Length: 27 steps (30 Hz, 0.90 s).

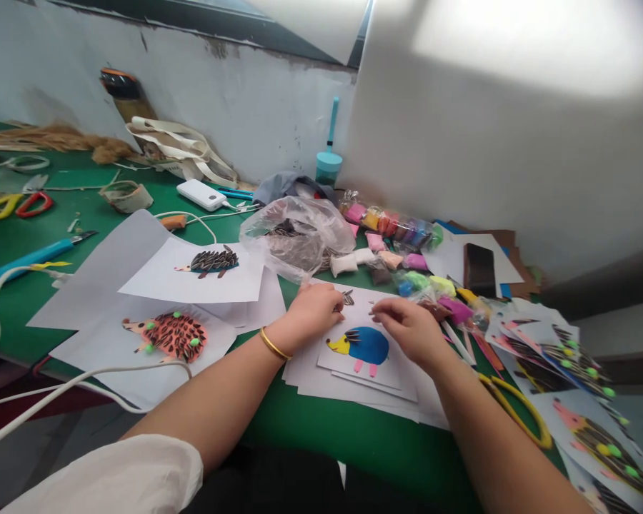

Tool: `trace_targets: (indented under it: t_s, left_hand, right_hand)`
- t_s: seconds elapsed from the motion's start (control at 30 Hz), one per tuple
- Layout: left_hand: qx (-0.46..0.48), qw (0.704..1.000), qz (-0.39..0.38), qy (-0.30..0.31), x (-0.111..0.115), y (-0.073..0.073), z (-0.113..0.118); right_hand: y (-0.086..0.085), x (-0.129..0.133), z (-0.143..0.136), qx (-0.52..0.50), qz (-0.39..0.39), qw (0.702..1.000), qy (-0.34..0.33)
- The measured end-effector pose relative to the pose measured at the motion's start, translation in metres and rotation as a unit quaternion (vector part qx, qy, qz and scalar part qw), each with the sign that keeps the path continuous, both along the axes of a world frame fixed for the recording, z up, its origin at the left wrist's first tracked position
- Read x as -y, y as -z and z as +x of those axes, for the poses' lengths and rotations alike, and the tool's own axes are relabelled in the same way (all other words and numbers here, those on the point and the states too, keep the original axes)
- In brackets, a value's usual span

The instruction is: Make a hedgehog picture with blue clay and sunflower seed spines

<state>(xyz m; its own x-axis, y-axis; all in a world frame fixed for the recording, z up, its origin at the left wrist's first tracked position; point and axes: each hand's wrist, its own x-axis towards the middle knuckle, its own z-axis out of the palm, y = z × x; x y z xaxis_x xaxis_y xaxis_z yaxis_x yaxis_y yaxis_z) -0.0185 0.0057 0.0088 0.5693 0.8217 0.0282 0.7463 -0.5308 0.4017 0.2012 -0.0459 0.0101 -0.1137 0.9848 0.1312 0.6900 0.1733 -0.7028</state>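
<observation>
Green table [321, 428] under paper sheets [139, 385], scissors [514, 410]

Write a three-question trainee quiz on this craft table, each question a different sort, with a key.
1. True or false: the left hand wears a gold bangle.
2. The hedgehog on the paper between the hands has a body of which colour? A red, B blue, C green.
3. Fill in: the yellow scissors lie by the ____ forearm.

Key: 1 true. 2 B. 3 right.
</observation>
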Motion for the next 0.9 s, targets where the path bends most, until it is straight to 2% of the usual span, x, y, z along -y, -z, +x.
trace_targets:
  t_s: [0.1, 0.2, 0.37, 0.6, 0.9]
  left_hand:
    - [0.003, 1.000, -0.006, -0.001, 0.001, 0.000, 0.001]
    - [0.005, 1.000, -0.007, -0.002, 0.002, -0.001, 0.001]
    - [0.019, 1.000, 0.001, -0.011, 0.002, -0.002, -0.001]
    - [0.031, 0.999, -0.001, -0.010, 0.009, -0.005, -0.006]
    - [0.011, 0.999, -0.043, 0.019, 0.012, -0.009, -0.010]
  right_hand:
    - [0.008, 0.032, -0.002, -0.063, -0.028, 0.998, -0.008]
    - [0.014, 0.047, -0.008, -0.059, -0.027, 0.998, 0.003]
    - [0.015, 0.050, -0.016, 0.005, 0.021, 1.000, -0.020]
    - [0.020, 0.052, -0.023, 0.078, 0.145, 0.985, -0.045]
    - [0.028, 0.049, -0.025, 0.165, 0.185, 0.967, -0.058]
